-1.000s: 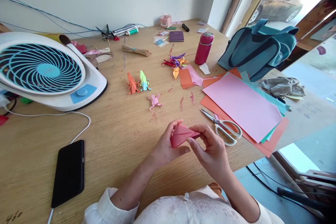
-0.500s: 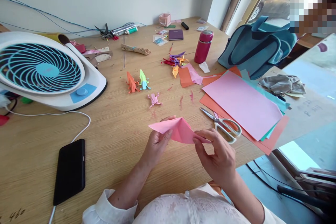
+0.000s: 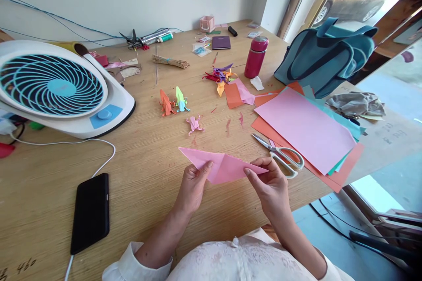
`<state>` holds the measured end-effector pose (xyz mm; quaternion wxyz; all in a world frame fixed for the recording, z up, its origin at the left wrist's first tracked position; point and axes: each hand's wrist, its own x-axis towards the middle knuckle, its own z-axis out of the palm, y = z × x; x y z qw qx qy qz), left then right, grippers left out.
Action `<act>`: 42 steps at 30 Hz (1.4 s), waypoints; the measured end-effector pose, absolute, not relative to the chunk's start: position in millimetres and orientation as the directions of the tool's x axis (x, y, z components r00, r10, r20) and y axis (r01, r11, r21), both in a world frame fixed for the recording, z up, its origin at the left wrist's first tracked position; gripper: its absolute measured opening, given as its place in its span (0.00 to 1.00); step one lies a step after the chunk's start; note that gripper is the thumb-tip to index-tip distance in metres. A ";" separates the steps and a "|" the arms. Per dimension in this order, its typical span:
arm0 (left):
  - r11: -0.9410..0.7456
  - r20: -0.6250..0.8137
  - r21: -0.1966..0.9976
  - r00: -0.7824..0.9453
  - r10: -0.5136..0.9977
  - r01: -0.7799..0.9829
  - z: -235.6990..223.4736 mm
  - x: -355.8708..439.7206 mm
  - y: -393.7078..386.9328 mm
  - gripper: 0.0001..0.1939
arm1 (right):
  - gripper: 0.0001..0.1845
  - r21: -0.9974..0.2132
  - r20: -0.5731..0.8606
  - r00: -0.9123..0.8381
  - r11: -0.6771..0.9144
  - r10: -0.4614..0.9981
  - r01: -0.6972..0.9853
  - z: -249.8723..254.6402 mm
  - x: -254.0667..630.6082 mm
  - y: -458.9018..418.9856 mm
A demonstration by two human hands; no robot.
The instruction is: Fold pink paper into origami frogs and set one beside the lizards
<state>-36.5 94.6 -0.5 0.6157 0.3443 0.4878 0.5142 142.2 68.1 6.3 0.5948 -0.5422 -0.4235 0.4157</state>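
Note:
A folded sheet of pink paper (image 3: 227, 168) is stretched between my hands just above the table, pointed at both ends, with a crease down its middle. My left hand (image 3: 194, 184) pinches its left part, thumb on the near face. On the right part my right hand (image 3: 268, 182) grips it between thumb and fingers. Beyond the paper lies a small pink origami frog (image 3: 194, 125). Behind that stand an orange origami figure (image 3: 166, 103) and a green and blue one (image 3: 181, 100). A pair of scissors (image 3: 280, 154) rests just past my right hand.
Paper sheets (image 3: 305, 127) are stacked at the right, before a teal bag (image 3: 326, 59). A magenta flask (image 3: 256, 58) stands near folded paper pieces (image 3: 220, 74). At the left are a white fan (image 3: 115, 96) and a black phone (image 3: 90, 213) on its cable.
The pink paper was a compact folded shape. My hands have spread it into a wide, two-pointed piece, with my left hand shifting leftward and its thumb coming onto the front.

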 end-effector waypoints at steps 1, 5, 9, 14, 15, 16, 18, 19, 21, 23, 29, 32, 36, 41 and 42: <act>0.220 -0.237 0.941 -0.038 0.971 -0.258 -2.7 -35.4 93.5 0.16 | 0.14 -0.994 0.031 0.314 0.062 0.949 -0.088 4.9 139.1 66.7; 0.180 -0.188 0.980 -0.114 0.976 -0.081 -5.7 -33.0 89.4 0.17 | 0.12 -0.996 0.011 0.293 0.035 0.956 -0.076 -0.5 127.3 60.4; 0.163 -0.161 0.987 -0.139 0.977 0.003 -3.7 -33.6 87.7 0.16 | 0.10 -0.998 0.000 0.273 0.015 0.962 -0.055 -5.5 126.2 62.8; 0.118 -0.110 0.992 -0.138 0.984 0.052 -0.7 -32.5 85.5 0.13 | 0.08 -0.999 0.042 0.253 0.036 0.967 0.029 -7.0 129.4 68.2; 0.100 -0.091 0.993 -0.126 0.988 0.068 0.7 -31.7 84.7 0.12 | 0.08 -0.998 0.055 0.221 0.045 0.974 0.050 -6.6 128.9 68.1; 0.083 -0.074 0.993 -0.111 0.991 0.084 2.2 -30.9 84.0 0.12 | 0.08 -0.997 0.065 0.190 0.054 0.980 0.063 -6.2 128.1 67.7; 0.065 -0.056 0.992 -0.084 0.995 0.109 4.1 -29.6 82.9 0.12 | 0.08 -0.996 0.068 0.150 0.059 0.986 0.064 -5.9 126.4 66.7; 0.069 -0.061 0.991 -0.073 0.995 0.114 4.1 -29.4 82.6 0.12 | 0.08 -0.997 0.062 0.143 0.055 0.988 0.053 -6.1 125.7 66.4; 0.103 -0.098 0.991 -0.057 0.994 0.090 1.6 -29.7 83.0 0.14 | 0.07 -0.999 0.049 0.141 0.047 0.989 0.020 -7.2 124.9 66.4; 0.153 -0.152 0.988 -0.044 0.987 0.014 -3.2 -30.7 84.2 0.16 | 0.06 -0.999 0.043 0.137 0.046 0.990 -0.019 -8.4 124.6 66.8; 0.217 -0.229 0.957 -0.040 0.973 -0.193 -15.8 -32.8 87.5 0.15 | 0.04 -0.986 0.162 0.150 0.156 0.975 0.055 -8.3 124.8 69.0; 0.223 -0.233 0.949 -0.021 0.972 -0.223 -17.5 -32.7 87.1 0.15 | 0.08 -0.994 0.087 0.204 0.098 0.975 -0.041 -8.1 125.5 70.8; 0.267 -0.283 0.910 -0.007 0.959 -0.319 -13.0 -29.7 87.4 0.14 | 0.25 -0.959 -0.143 0.207 -0.084 0.968 -0.269 -7.5 126.4 72.3; 0.304 -0.334 0.854 0.001 0.942 -0.422 -2.7 -25.3 89.2 0.16 | 0.18 -0.940 -0.225 0.131 -0.180 0.965 -0.292 -8.0 127.3 73.7; 0.305 -0.332 0.852 0.011 0.943 -0.425 -1.8 -25.1 89.2 0.16 | 0.18 -0.937 -0.236 0.102 -0.198 0.967 -0.289 -8.5 127.5 74.0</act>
